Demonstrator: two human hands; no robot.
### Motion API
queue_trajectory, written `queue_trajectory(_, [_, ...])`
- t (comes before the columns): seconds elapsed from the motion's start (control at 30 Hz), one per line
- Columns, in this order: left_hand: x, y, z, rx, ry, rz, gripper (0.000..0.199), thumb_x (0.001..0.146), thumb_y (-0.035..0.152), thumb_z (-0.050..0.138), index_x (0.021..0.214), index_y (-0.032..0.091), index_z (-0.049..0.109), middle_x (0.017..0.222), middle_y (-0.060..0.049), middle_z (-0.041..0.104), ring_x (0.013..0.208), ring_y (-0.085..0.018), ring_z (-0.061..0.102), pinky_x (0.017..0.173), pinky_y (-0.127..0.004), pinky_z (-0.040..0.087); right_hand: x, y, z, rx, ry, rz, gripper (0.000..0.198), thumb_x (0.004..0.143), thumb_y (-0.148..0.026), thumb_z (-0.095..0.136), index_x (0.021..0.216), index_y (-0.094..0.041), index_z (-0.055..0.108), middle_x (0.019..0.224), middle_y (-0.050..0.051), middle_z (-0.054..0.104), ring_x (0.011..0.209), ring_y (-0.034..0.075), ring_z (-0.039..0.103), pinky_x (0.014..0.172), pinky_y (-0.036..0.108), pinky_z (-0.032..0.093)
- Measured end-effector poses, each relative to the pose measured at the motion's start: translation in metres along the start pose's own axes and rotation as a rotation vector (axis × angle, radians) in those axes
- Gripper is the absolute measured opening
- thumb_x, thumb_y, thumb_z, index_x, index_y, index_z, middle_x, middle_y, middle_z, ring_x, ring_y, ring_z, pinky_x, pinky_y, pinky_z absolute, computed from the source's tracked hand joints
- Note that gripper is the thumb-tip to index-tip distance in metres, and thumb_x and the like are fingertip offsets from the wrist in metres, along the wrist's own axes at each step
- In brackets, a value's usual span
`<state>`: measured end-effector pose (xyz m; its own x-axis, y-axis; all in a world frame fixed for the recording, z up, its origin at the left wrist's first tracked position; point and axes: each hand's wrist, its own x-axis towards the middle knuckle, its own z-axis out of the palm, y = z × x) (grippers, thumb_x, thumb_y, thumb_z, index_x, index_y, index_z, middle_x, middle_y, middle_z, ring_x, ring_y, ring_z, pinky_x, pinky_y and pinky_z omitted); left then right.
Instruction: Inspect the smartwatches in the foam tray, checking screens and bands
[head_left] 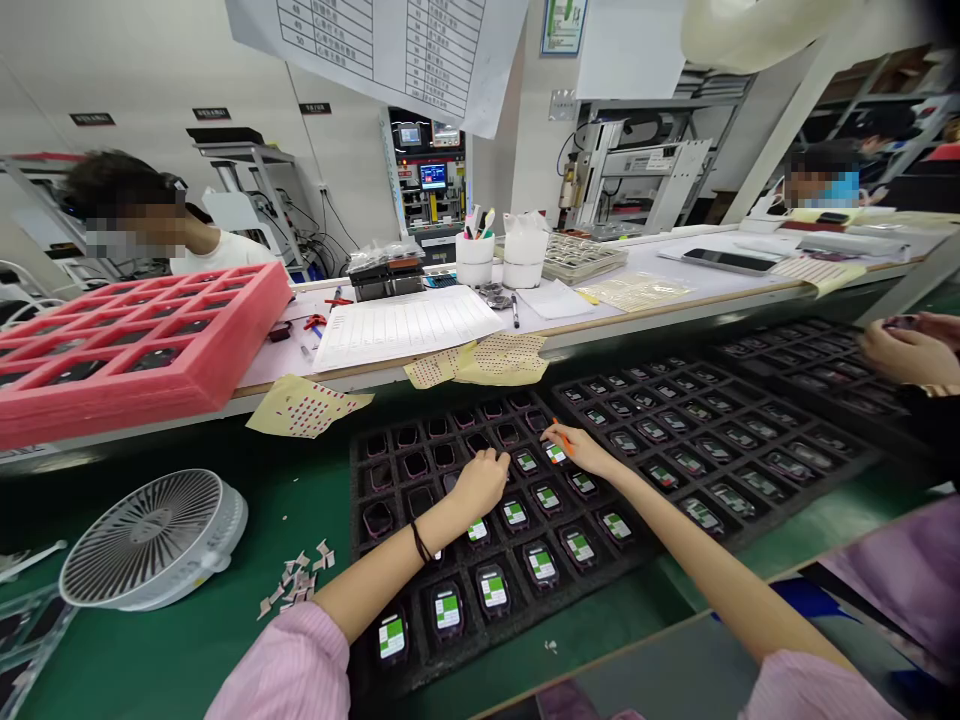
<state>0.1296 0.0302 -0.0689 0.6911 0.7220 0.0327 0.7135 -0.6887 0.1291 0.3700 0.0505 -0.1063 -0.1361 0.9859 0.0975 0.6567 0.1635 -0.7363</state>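
A black foam tray (442, 655) holds rows of smartwatches. Several near ones, such as this watch (493, 590), show lit green-and-white screens, while those toward the far left, such as this watch (416, 463), have dark screens. My left hand (478, 487) is over the middle of the tray, fingers curled and pressed together at the watches; what lies under the fingertips is hidden. In my right hand (583, 449) is a thin orange tool (567, 446), its exact kind unclear. Its lower end is close to a lit watch (555, 453).
A second watch tray (697, 440) adjoins on the right, near another person's hands (911, 350). At left are a round fan (154, 540) and small loose pieces (300, 580). The shelf above carries a pink foam tray (225, 350), paper sheets (409, 320) and white cups (475, 260).
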Motion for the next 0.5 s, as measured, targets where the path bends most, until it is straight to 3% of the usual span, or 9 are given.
queue_trajectory(0.1, [-0.006, -0.003, -0.004, -0.038, -0.012, 0.066, 0.023, 0.091, 0.011, 0.036, 0.103, 0.013, 0.056, 0.104, -0.012, 0.060, 0.093, -0.021, 0.060, 0.085, -0.033, 0.048, -0.004, 0.002, -0.007, 0.076, -0.033, -0.032, 0.036, 0.084, -0.046, 0.045, 0.089, -0.017, 0.066, 0.092, 0.008, 0.069, 0.088, 0.023, 0.062, 0.081, 0.033, 0.045])
queue_trajectory(0.2, [-0.003, -0.005, -0.009, -0.089, 0.006, 0.076, 0.021, 0.093, 0.018, 0.038, 0.106, 0.017, 0.055, 0.110, -0.008, 0.058, 0.096, -0.018, 0.058, 0.088, -0.029, 0.048, -0.009, 0.005, -0.014, 0.134, -0.058, -0.019, 0.042, 0.082, -0.050, 0.050, 0.097, -0.015, 0.067, 0.075, 0.004, 0.065, 0.071, 0.020, 0.059, 0.070, 0.032, 0.046])
queue_trajectory(0.33, [0.016, 0.000, -0.007, -0.126, 0.020, -0.009, 0.024, 0.089, 0.029, 0.048, 0.108, 0.015, 0.055, 0.115, -0.012, 0.053, 0.113, -0.026, 0.049, 0.094, -0.038, 0.045, -0.012, 0.005, -0.016, 0.212, -0.051, 0.014, 0.044, 0.080, -0.050, 0.053, 0.100, -0.014, 0.067, 0.060, -0.001, 0.055, 0.057, 0.015, 0.051, 0.057, 0.029, 0.044])
queue_trajectory(0.5, [0.046, 0.011, 0.004, -0.198, -0.052, -0.112, 0.041, 0.069, 0.030, 0.073, 0.102, 0.010, 0.058, 0.114, -0.017, 0.052, 0.110, -0.033, 0.050, 0.086, -0.044, 0.049, -0.013, -0.009, -0.019, 0.363, 0.001, 0.070, 0.043, 0.077, -0.052, 0.057, 0.098, -0.016, 0.065, 0.068, 0.001, 0.058, 0.053, 0.015, 0.055, 0.054, 0.030, 0.049])
